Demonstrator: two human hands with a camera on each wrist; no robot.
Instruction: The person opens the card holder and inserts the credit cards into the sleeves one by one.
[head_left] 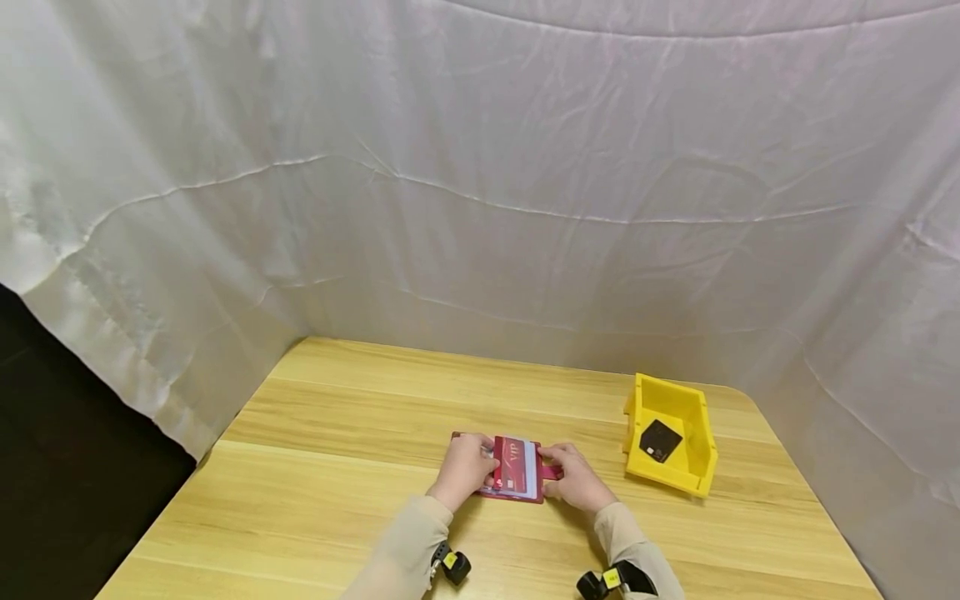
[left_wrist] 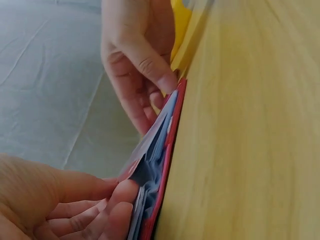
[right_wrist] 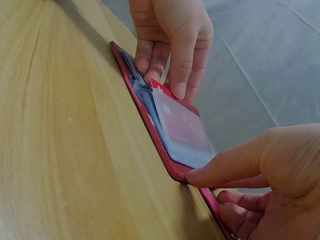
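A red card holder (head_left: 528, 498) with clear plastic sleeves lies opened out on the table between both hands. My left hand (head_left: 462, 469) pinches a red card (head_left: 511, 462) marked "VIP" by its left edge, between thumb and fingers. In the right wrist view much of this card (right_wrist: 182, 125) shows through a cloudy sleeve, while its red end sticks out under the left thumb. My right hand (head_left: 576, 478) grips the holder's right edge, thumb (right_wrist: 205, 175) at the near corner, beside the holder's red strap (head_left: 551, 472). More sleeves (left_wrist: 136, 215) are bunched beneath the left fingers.
To the right stands a yellow bin (head_left: 670, 477) with a black card (head_left: 661, 441) inside it. A pale curtain (head_left: 480, 208) hangs behind and around the wooden table (head_left: 337, 417). Each wrist wears a small black camera, such as the left one (head_left: 455, 567).
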